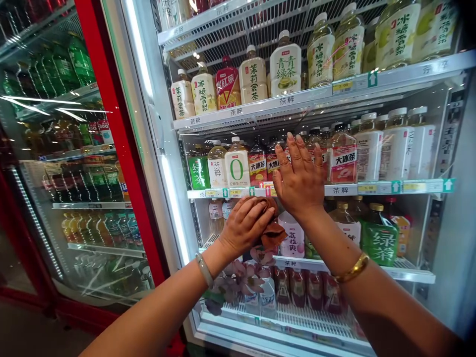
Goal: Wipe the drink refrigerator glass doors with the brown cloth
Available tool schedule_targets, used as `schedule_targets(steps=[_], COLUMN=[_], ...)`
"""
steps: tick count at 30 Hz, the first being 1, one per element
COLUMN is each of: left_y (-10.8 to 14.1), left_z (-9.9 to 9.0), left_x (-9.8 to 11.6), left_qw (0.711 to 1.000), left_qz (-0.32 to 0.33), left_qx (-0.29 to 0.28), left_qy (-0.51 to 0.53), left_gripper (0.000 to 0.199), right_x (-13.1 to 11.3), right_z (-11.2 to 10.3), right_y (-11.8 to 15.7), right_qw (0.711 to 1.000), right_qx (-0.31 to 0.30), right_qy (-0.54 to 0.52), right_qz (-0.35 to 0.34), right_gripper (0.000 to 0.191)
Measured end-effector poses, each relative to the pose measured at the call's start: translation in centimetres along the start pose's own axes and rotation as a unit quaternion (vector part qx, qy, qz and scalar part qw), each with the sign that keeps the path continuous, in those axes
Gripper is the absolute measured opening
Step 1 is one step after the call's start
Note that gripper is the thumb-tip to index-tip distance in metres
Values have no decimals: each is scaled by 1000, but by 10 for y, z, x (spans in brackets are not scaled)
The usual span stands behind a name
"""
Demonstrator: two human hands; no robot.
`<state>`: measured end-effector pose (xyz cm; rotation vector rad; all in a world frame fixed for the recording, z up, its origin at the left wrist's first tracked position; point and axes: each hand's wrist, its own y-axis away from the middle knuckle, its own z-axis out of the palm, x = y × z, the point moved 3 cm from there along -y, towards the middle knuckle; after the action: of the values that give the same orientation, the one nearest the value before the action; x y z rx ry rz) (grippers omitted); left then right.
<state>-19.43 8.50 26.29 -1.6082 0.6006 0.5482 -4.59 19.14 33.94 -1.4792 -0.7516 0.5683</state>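
A crumpled brown cloth point(273, 233) is under my left hand point(247, 223), whose curled fingers press it toward the glass front of a lit drinks cooler. Higher and to the right, my right hand point(300, 181) is raised with its palm to the glass and its fingers spread, holding nothing. Both hands cover part of the shelves behind. Between and around them stand a white bottle with a green 0 point(236, 166) and red-labelled tea bottles point(342, 158). A pale bangle point(204, 270) is on my left wrist, a gold one point(352, 268) on my right.
Shelf edges point(334, 190) with price tags cross the cooler, with rows of bottles above and below. On the left, a red frame point(122, 148) borders another cooler holding green bottles point(80, 59) and other drinks. A bright light strip point(139, 49) runs down the cooler's left side.
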Motion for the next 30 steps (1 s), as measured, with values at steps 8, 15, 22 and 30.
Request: schedule_targets(steps=[8,15,22,30], left_y=[-44,-2,-50,-25], left_z=[1,3,1,10], left_x=[-55,9,-50,-3], left_qw=[977,1000,985,989], left_qz=[-181,-2,-146,-132], left_qx=[99,16,89,59], left_qy=[-49,3,-31,10], left_gripper=[58,45,56,62], right_x=[-1,-1,-1,0], right_z=[-2,-2,-2,1], right_y=[0,0,1,1], right_qw=[1000,1000,1000,1000], right_qx=[-10,-16,-7,2], right_qy=[0,-5,5,13], right_qz=[6,3,0,-6], right_gripper=[61,65,61,60])
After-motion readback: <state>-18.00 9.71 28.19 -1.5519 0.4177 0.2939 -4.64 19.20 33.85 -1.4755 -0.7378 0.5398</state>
